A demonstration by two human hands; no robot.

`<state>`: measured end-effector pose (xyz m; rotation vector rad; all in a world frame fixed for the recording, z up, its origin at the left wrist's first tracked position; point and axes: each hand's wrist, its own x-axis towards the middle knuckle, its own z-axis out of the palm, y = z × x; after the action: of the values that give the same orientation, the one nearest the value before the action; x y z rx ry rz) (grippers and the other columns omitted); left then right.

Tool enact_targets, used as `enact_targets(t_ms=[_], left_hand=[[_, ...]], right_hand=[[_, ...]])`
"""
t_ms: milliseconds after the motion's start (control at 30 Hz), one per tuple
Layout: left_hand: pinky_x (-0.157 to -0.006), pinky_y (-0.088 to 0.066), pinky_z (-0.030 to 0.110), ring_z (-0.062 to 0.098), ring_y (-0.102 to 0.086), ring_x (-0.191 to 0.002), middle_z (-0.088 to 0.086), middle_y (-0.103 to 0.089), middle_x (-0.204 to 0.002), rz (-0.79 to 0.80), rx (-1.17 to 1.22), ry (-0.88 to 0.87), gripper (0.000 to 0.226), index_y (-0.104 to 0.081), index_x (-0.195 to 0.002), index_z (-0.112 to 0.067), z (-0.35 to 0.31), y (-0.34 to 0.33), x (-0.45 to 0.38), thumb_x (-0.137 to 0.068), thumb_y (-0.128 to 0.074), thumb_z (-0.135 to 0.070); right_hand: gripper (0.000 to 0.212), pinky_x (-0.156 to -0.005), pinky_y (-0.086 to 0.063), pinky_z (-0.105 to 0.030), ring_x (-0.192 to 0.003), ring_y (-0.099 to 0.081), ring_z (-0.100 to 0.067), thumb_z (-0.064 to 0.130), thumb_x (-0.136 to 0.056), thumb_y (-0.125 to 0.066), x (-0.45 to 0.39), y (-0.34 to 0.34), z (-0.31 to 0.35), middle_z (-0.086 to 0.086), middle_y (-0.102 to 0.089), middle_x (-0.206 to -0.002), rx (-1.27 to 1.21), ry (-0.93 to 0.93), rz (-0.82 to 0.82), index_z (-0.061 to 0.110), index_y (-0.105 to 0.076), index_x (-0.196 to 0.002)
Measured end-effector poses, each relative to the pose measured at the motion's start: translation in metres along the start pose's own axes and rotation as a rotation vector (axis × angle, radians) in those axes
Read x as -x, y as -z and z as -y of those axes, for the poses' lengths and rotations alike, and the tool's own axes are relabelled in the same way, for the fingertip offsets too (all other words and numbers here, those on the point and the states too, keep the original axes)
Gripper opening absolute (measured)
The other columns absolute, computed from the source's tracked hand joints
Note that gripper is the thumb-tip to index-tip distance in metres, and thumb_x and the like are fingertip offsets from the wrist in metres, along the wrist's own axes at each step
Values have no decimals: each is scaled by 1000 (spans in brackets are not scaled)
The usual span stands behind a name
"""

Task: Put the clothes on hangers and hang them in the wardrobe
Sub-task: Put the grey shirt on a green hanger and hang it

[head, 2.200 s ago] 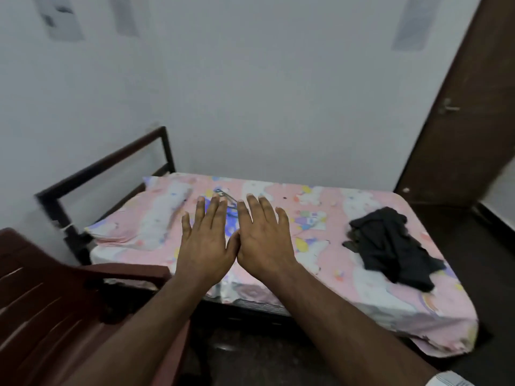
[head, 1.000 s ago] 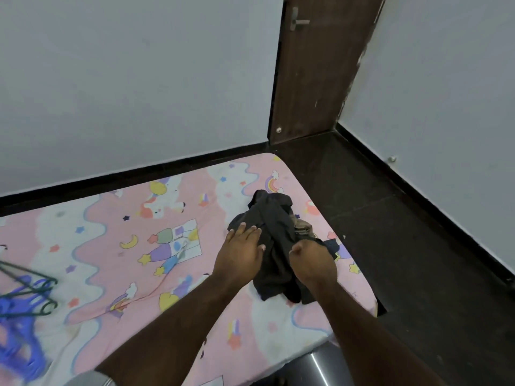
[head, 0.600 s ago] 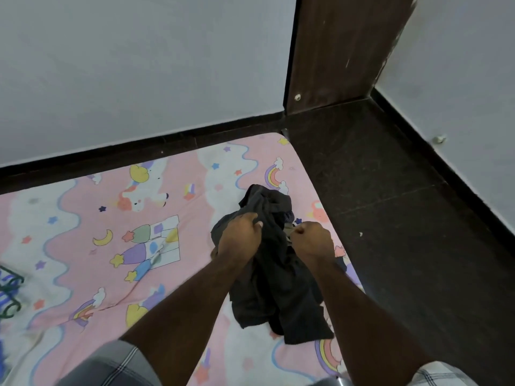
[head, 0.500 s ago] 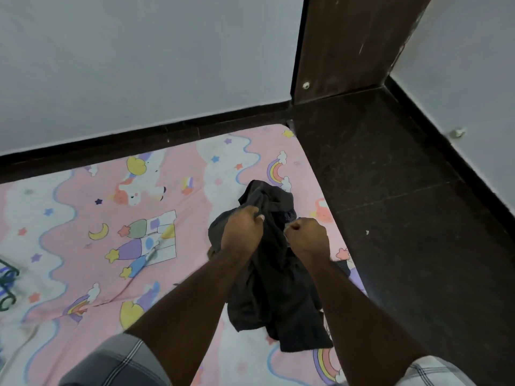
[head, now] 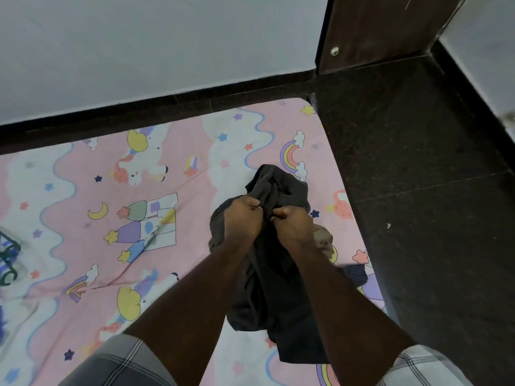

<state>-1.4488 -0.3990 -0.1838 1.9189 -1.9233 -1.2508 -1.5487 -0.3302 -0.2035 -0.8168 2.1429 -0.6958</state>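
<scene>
A dark grey garment (head: 274,277) lies bunched near the right edge of the bed with the pink cartoon sheet (head: 111,218). My left hand (head: 243,218) and my right hand (head: 293,222) grip its upper part side by side, fingers curled into the cloth. The lower part of the garment hangs between my forearms. A brown piece of clothing (head: 323,240) and a dark striped piece (head: 355,274) show just right of my right arm. Dark green hangers (head: 8,257) lie at the bed's far left edge, cut off by the frame.
A white wall (head: 139,45) with a black skirting runs behind the bed. A brown wooden door (head: 376,29) stands at the top right. Dark floor (head: 432,190) lies to the right of the bed. No wardrobe is in view.
Both hands went from held flat over the bed to gripping the dark garment, and have since drawn closer together on it. The view has tilted further down.
</scene>
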Motion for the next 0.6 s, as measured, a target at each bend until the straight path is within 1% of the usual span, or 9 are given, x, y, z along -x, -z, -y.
enact_targets(t_ms=[67,133,233,333,367,400,467,533,600], left_hand=[[-90,-45,21,20,-67,-106,-1,-74,-111,-4,69,12,22,-76,-109,-19,2,12,6,-89,-66,-18],[-93,-54,33,21,-70,-96,-3,-76,-100,3,162,17,17,-77,-98,-24,6,27,15,-86,-67,-18],[-84,-59,41,22,-70,-81,-5,-75,-83,-22,290,13,14,-75,-82,-30,17,57,33,-84,-67,-19],[-80,-59,45,24,-68,-79,-4,-72,-77,-92,386,-18,14,-73,-78,-25,42,102,58,-84,-62,-20],[-79,-59,45,22,-67,-77,-5,-71,-74,-118,413,-31,14,-72,-76,-24,54,120,68,-83,-60,-21],[-78,-58,45,21,-65,-74,-6,-69,-71,-144,440,-37,14,-70,-73,-22,70,140,80,-81,-59,-22],[-76,-55,46,22,-62,-72,-5,-66,-67,-193,476,-40,13,-67,-68,-20,110,180,106,-75,-56,-24],[-75,-52,43,25,-63,-77,-1,-66,-70,-259,415,-15,14,-64,-68,-17,164,218,132,-77,-57,-24],[-68,-46,35,29,-65,-84,-1,-65,-72,-308,271,66,17,-60,-67,-17,228,251,157,-84,-59,-20]], right_hand=[[21,-84,-46,-23,-102,-66,-19,23,-95,-63,9,-5,7,1,-75,-107,-42,2,-22,17,-77,-110],[23,-77,-46,-22,-99,-67,-18,28,-96,-64,24,-12,19,2,-74,-101,-120,3,-42,15,-76,-110],[19,-85,-51,-25,-97,-69,-14,18,-93,-67,54,-24,43,1,-76,-102,-241,30,-72,13,-76,-108],[16,-71,-45,-7,-84,-67,-7,15,-90,-67,100,-47,79,4,-77,-93,-271,128,-137,14,-78,-100],[15,-67,-42,-4,-80,-66,-6,15,-89,-66,119,-59,93,4,-77,-91,-275,166,-142,14,-78,-98],[15,-66,-43,-5,-79,-66,-7,16,-89,-65,140,-74,106,3,-76,-89,-276,199,-130,15,-78,-97],[14,-67,-48,-18,-79,-68,-13,16,-89,-63,187,-110,128,0,-76,-87,-250,267,-63,15,-76,-95],[13,-69,-41,-21,-83,-67,-18,16,-89,-63,234,-153,144,-5,-75,-90,-117,366,75,12,-75,-94],[12,-71,-44,-26,-85,-65,-26,18,-88,-63,277,-197,154,-11,-73,-89,68,437,256,9,-72,-89]])
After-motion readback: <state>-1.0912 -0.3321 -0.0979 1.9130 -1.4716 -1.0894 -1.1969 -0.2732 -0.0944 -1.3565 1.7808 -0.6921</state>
